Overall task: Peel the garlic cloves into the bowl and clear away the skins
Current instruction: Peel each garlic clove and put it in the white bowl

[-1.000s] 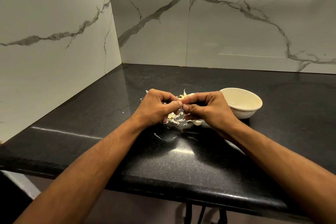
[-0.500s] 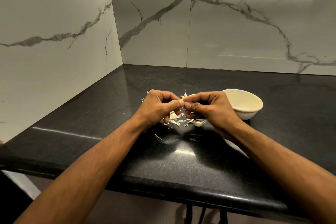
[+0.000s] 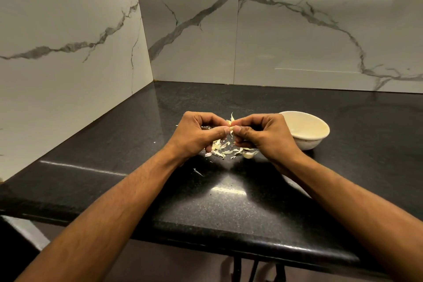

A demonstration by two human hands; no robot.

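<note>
Here, two bare hands meet above a dark countertop [image 3: 229, 201], working one garlic clove [image 3: 231, 129] between them. The left hand [image 3: 196, 135] has its fingers curled, thumb and forefinger pinching the clove's near end; the right hand [image 3: 265, 136], also curled, pinches the other end, so the clove is barely visible between the fingertips. Directly beneath the hands lies a scatter of loose skins [image 3: 223, 150], and what looks like another clove [image 3: 248, 155] rests at its right edge. A pale bowl [image 3: 305, 142] stands just beside the right hand; whether it holds anything cannot be told from this angle. To do this step well, it seems best to hold the clove steady with one hand, strip the papery skin downward onto the existing heap, then carry the bare clove the short way right into the bowl.
</note>
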